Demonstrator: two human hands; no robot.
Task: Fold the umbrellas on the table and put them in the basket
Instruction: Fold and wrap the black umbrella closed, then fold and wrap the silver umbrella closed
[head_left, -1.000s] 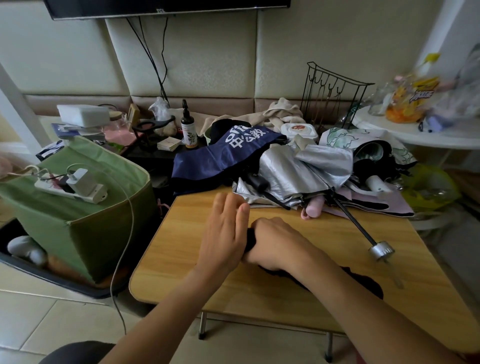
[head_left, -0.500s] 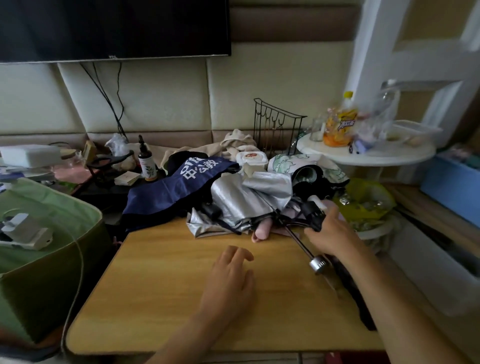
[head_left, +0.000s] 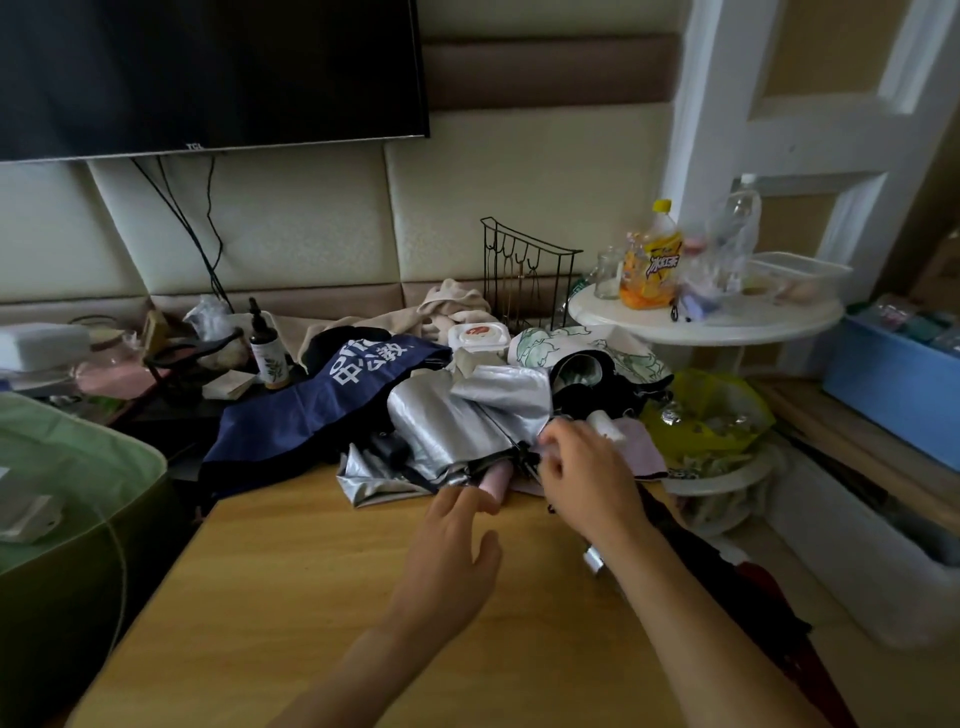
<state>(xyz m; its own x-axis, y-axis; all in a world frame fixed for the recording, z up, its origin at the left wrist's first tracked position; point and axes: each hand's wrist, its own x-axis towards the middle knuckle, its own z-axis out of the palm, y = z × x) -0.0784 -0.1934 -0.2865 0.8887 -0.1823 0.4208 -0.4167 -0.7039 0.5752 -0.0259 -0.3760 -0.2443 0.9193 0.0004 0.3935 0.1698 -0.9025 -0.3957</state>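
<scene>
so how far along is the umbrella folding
Early. A dark folded umbrella lies at the table's right edge, not in any basket. In hand: the right hand grips the silver umbrella's frame while the left hand reaches in, open. The navy umbrella and leaf-print umbrella are unfolded.

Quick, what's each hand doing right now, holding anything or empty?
Left hand: open, fingers relaxed, above the table, holding nothing.
Right hand: fingers curled at the silver umbrella; whether it grips cannot be told.
</scene>
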